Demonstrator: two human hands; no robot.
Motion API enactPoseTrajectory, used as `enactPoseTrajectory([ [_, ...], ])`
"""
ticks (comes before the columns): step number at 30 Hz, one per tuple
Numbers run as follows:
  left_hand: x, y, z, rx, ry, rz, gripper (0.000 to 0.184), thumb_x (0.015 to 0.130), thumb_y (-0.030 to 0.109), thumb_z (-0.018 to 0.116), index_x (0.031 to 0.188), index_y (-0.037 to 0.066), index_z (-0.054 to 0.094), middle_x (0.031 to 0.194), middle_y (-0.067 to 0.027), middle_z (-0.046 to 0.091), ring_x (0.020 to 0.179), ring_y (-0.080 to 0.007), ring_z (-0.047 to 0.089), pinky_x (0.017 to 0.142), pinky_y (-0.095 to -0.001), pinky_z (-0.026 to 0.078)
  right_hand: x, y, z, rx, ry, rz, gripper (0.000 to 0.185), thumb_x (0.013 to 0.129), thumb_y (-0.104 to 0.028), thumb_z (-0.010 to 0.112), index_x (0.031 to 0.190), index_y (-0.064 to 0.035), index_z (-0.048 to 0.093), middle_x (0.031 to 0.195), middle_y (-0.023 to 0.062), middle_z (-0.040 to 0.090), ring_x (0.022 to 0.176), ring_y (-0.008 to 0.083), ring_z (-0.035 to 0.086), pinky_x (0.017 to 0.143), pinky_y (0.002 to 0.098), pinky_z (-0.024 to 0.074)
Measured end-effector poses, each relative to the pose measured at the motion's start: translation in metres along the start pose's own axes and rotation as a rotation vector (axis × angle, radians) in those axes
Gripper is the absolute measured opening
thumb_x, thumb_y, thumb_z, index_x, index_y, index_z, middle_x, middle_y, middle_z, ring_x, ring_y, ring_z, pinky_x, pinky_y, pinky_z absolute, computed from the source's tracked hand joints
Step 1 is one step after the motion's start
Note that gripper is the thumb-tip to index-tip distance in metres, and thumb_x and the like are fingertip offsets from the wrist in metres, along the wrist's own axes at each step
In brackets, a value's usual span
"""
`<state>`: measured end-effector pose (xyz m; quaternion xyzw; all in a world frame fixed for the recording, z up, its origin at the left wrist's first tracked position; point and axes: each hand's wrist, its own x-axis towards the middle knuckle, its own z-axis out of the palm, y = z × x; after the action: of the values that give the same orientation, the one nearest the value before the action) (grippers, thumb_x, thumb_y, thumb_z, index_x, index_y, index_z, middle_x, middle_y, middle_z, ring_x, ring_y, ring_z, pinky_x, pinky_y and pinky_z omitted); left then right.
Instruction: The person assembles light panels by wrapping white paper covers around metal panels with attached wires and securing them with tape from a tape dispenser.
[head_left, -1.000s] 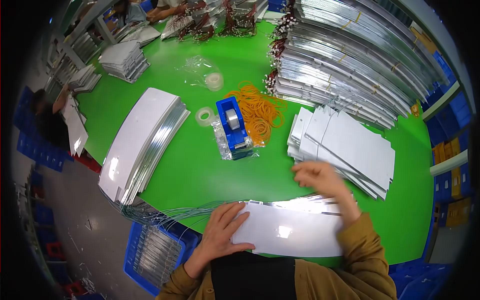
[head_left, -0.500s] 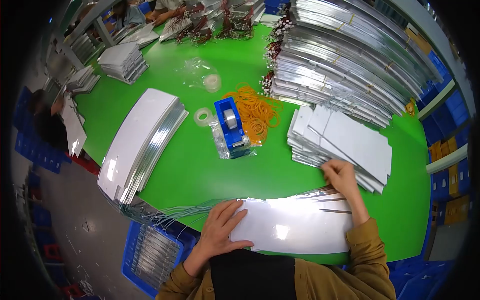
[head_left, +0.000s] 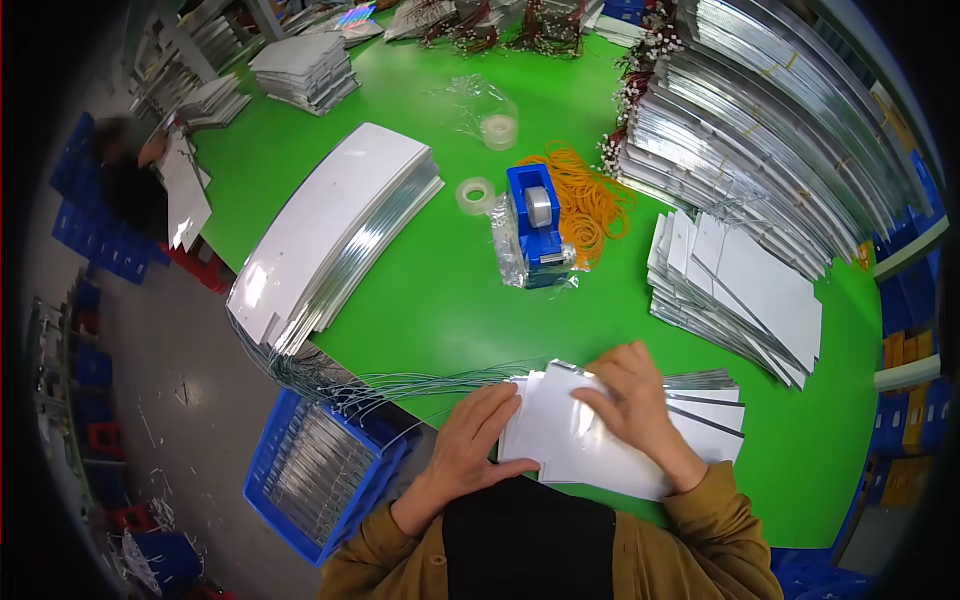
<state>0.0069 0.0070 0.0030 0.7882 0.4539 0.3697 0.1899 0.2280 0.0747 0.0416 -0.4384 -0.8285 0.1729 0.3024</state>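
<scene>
Looking down through the head camera, I see a wide green bench [head_left: 460,310] filling most of the view. A large stack of long silvery strips [head_left: 760,140] occupies its far right, bundled with yellow bands. A curved stack of white-faced panels [head_left: 345,190] lies on the left. On the right, a pile of white plates [head_left: 755,275] sits slightly skewed. At the far left edge, partly blurred, another person [head_left: 135,180] is beside some white pieces.

Below the bench's left front edge is a blue crate [head_left: 285,530] of thin clear-looking parts. At the near edge of the bench, the white panels [head_left: 575,440] lie overlapping and fanned, dark strips showing near their right ends.

My left hand [head_left: 462,440] is open, laid on the left end of these panels with the thumb spread. My right hand [head_left: 635,400] is bent over their far edge, thumb on the white face and fingers curled; I cannot tell whether it grips a panel.

Beyond them stands a blue tape dispenser [head_left: 545,245], with orange rubber bands [head_left: 592,200] heaped beside it. Two tape rolls [head_left: 475,195] are nearby. Thin greenish wires [head_left: 400,385] run leftward from the panels.
</scene>
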Motion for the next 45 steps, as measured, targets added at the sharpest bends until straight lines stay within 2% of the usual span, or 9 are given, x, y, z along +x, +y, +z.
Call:
enactPoseTrajectory([
  [6, 0.005, 0.0, -0.004, -0.015, -0.014, 0.018, 0.053, 0.065, 0.025, 0.076, 0.108, 0.0, 0.056, 0.117, -0.0133, 0.053, 0.104, -0.0283, 0.052, 0.089, -0.0365, 0.042, 0.008, -0.003, -0.064, 0.093, 0.233, 0.153, 0.014, 0.073, -0.004, 0.066, 0.086, -0.0006, 0.064, 0.068, 0.0014, 0.052, 0.055, 0.0112, 0.04, 0.053, 0.0217, 0.0347],
  [8, 0.003, -0.007, -0.01, -0.017, 0.007, 0.0, 0.048, 0.068, 0.023, 0.073, 0.107, 0.001, 0.056, 0.115, -0.0127, 0.054, 0.102, -0.0274, 0.053, 0.088, -0.0353, 0.043, 0.012, -0.015, -0.097, 0.092, 0.536, 0.424, 0.015, 0.075, -0.003, 0.062, 0.09, -0.0004, 0.062, 0.069, -0.0008, 0.052, 0.058, 0.0084, 0.04, 0.054, 0.0197, 0.0343],
  [11, 0.001, -0.017, -0.017, -0.02, 0.06, -0.04, 0.033, 0.077, 0.016, 0.064, 0.106, 0.001, 0.058, 0.109, -0.0109, 0.058, 0.096, -0.0244, 0.056, 0.083, -0.0317, 0.044, 0.02, -0.024, -0.129, 0.197, 0.862, 0.295, 0.011, 0.079, -0.002, 0.055, 0.089, 0.0008, 0.059, 0.072, -0.0004, 0.053, 0.06, 0.0071, 0.041, 0.058, 0.0184, 0.0356],
  [15, 0.011, 0.017, -0.019, -0.491, 0.112, -0.328, 0.022, 0.081, 0.009, 0.057, 0.102, 0.001, 0.059, 0.093, -0.0084, 0.06, 0.077, -0.0188, 0.056, 0.07, -0.0269, 0.044, 0.004, -0.035, -0.086, -0.027, 0.089, 0.029, 0.011, 0.072, -0.006, 0.065, 0.081, -0.0021, 0.06, 0.067, 0.0028, 0.05, 0.051, 0.0141, 0.04, 0.048, 0.0247, 0.0326],
  [21, 0.006, 0.031, -0.008, -0.706, 0.026, -0.569, 0.015, 0.085, 0.004, 0.051, 0.097, 0.001, 0.06, 0.071, -0.0021, 0.057, 0.057, -0.0093, 0.046, 0.053, -0.0198, 0.037, -0.015, -0.057, -0.019, 0.064, -0.196, 0.077, 0.009, 0.075, -0.009, 0.065, 0.082, -0.0053, 0.061, 0.067, 0.0034, 0.048, 0.054, 0.0179, 0.046, 0.05, 0.0281, 0.0391],
  [26, 0.011, 0.033, -0.006, -0.793, -0.022, -0.551, 0.012, 0.086, 0.002, 0.051, 0.092, 0.0, 0.061, 0.065, 0.0018, 0.052, 0.054, -0.0066, 0.039, 0.05, -0.0193, 0.031, -0.003, -0.067, -0.004, 0.242, 0.008, -0.141, 0.008, 0.075, -0.007, 0.064, 0.083, -0.0042, 0.061, 0.066, 0.0032, 0.047, 0.057, 0.0176, 0.047, 0.053, 0.0278, 0.0402],
  [32, 0.008, 0.027, -0.01, -0.968, -0.128, -0.559, 0.008, 0.085, 0.003, 0.053, 0.088, 0.0, 0.06, 0.067, 0.0027, 0.053, 0.056, -0.005, 0.039, 0.051, -0.0178, 0.032, 0.011, -0.057, -0.002, 0.166, -0.131, -0.209, 0.01, 0.072, -0.005, 0.067, 0.082, -0.0044, 0.064, 0.069, 0.0028, 0.049, 0.059, 0.0139, 0.042, 0.052, 0.0246, 0.0355],
  [41, 0.003, 0.022, -0.016, -1.256, -0.092, -0.698, 0.005, 0.083, 0.002, 0.054, 0.084, 0.001, 0.059, 0.066, 0.0035, 0.05, 0.056, -0.0041, 0.036, 0.052, -0.0166, 0.029, -0.008, -0.047, -0.024, 0.582, -0.409, 0.34, 0.007, 0.068, 0.003, 0.059, 0.07, -0.0034, 0.06, 0.066, 0.0021, 0.047, 0.054, 0.0158, 0.04, 0.05, 0.0236, 0.0309],
  [45, 0.016, 0.028, -0.02, -1.045, -0.195, -0.66, 0.006, 0.083, 0.001, 0.053, 0.083, 0.001, 0.058, 0.064, 0.0037, 0.048, 0.055, -0.0043, 0.036, 0.051, -0.0166, 0.028, -0.003, -0.044, -0.02, 0.56, -0.437, 0.306, 0.008, 0.066, 0.003, 0.059, 0.07, -0.0034, 0.061, 0.065, 0.0022, 0.048, 0.054, 0.0149, 0.039, 0.05, 0.0237, 0.0306],
])
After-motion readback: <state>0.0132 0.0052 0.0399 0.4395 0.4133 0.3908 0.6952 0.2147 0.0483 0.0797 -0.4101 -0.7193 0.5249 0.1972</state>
